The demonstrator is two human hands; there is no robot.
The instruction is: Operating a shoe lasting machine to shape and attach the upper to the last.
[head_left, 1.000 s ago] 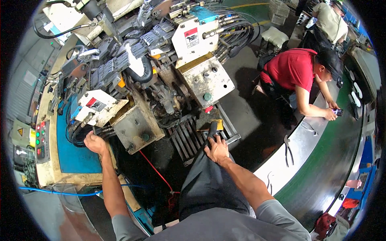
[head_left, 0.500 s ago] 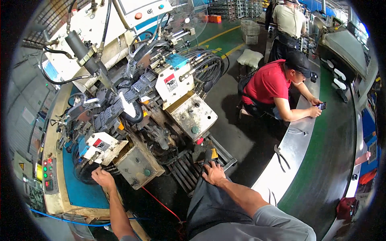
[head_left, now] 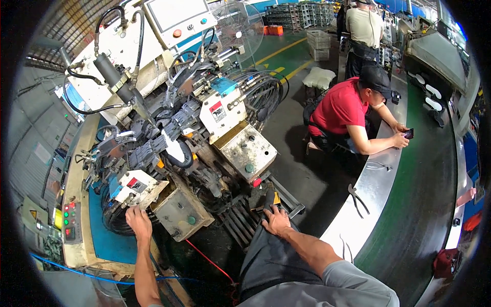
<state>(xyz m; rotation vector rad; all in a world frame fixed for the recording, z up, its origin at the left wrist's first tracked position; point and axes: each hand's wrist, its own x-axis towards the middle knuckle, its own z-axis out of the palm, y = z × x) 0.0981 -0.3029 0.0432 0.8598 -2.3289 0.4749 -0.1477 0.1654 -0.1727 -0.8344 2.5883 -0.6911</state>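
My left hand (head_left: pixel 138 221) is beside the lower corner of a white metal guard (head_left: pixel 137 185) on a greasy machine. Its fingers curl inward, and whatever they may grip is hidden. To the right, my right hand (head_left: pixel 276 222) lies flat on my dark-trousered knee (head_left: pixel 266 256), fingers spread and holding nothing. Among the machine's dark clamps (head_left: pixel 144 152) sits a black shoe (head_left: pixel 185 159) with a white bottom (head_left: pixel 174 148). Above it, a slanted grey cylinder (head_left: pixel 113 77) points down toward the clamps.
Grimy control boxes (head_left: pixel 180 215) jut from the machine front. A red hose (head_left: pixel 207 257) runs below. On the right, pliers (head_left: pixel 358 200) lie on a metal ledge beside a green conveyor (head_left: pixel 414 204) carrying shoes. A seated person in red (head_left: pixel 337 110) holds a phone; another person stands behind.
My left hand has moved up closer to the white guard. The shoe and cylinder appear lower and farther right, partly as the view tilts. My right hand stays on my knee.
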